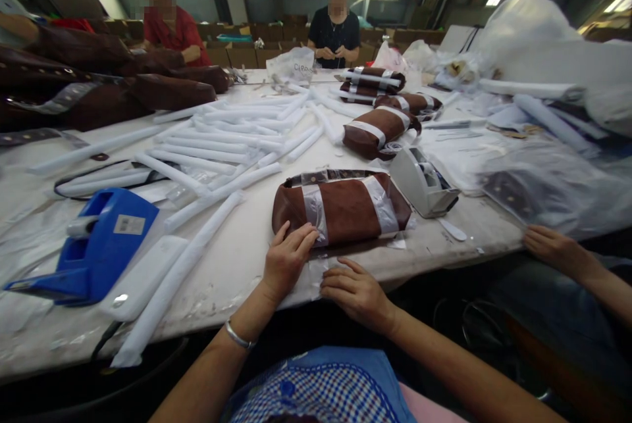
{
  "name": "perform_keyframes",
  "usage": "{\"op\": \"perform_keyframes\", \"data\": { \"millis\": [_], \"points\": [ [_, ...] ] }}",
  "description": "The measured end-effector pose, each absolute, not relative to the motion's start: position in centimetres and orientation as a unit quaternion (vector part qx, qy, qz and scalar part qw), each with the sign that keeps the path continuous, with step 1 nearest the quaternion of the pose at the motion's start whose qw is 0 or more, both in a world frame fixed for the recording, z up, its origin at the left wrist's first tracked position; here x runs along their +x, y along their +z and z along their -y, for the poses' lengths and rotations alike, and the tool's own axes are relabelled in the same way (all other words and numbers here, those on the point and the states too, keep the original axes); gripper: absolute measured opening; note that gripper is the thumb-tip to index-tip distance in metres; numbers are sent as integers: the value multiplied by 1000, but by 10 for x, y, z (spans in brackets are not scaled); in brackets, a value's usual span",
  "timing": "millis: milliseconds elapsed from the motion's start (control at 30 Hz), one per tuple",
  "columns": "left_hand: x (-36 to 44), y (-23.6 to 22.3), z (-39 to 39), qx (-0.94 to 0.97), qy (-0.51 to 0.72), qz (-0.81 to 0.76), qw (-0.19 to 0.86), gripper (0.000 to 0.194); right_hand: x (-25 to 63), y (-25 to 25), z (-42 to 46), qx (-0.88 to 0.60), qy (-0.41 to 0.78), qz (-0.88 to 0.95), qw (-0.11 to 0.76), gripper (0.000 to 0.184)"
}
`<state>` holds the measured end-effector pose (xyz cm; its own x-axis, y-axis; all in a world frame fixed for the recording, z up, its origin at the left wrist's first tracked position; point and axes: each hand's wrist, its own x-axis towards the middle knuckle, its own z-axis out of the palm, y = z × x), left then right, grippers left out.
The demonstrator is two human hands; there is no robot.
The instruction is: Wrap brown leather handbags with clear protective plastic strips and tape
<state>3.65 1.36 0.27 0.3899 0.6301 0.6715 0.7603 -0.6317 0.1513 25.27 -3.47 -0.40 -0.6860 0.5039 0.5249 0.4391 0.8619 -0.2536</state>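
A brown leather bag (348,209) lies in front of me near the table's edge. Two bands of clear plastic film (314,211) run across it, and a studded strap shows along its far side. My left hand (291,255) rests on the bag's near left part, its fingers lying over the left band. Just right of it, my right hand (359,295) is at the table edge, fingers slightly bent and apart from the thumb, beside a loose piece of clear film. Nothing shows in its grasp. Touching the bag's right end is a grey tape dispenser (424,183).
White paper rolls (207,147) spread over the left and middle. A blue tape dispenser (93,245) and a white phone-like slab (143,278) are at left. More wrapped brown bags (378,130) stand behind. A neighbour's hand (557,248) touches a plastic-covered bag (528,186); two people work opposite.
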Motion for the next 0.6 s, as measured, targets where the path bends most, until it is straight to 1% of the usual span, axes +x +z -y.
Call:
{"op": "perform_keyframes", "data": {
  "millis": [100,133,300,433,600],
  "points": [
    [36,1,-14,-828,-366,414,96,29,249,-9,32,-263,54,920,286,34],
    [36,0,-14,-828,-367,412,98,29,247,-11,31,-261,53,920,289,35],
    [36,0,-15,-828,-366,411,109,29,245,-17,30,-237,39,907,346,19],
    [36,-1,-16,-832,-357,406,121,27,245,-16,30,-224,30,902,368,16],
    [36,-2,-16,-830,-351,411,134,23,249,-3,25,-195,30,909,366,17]
  ]
}}
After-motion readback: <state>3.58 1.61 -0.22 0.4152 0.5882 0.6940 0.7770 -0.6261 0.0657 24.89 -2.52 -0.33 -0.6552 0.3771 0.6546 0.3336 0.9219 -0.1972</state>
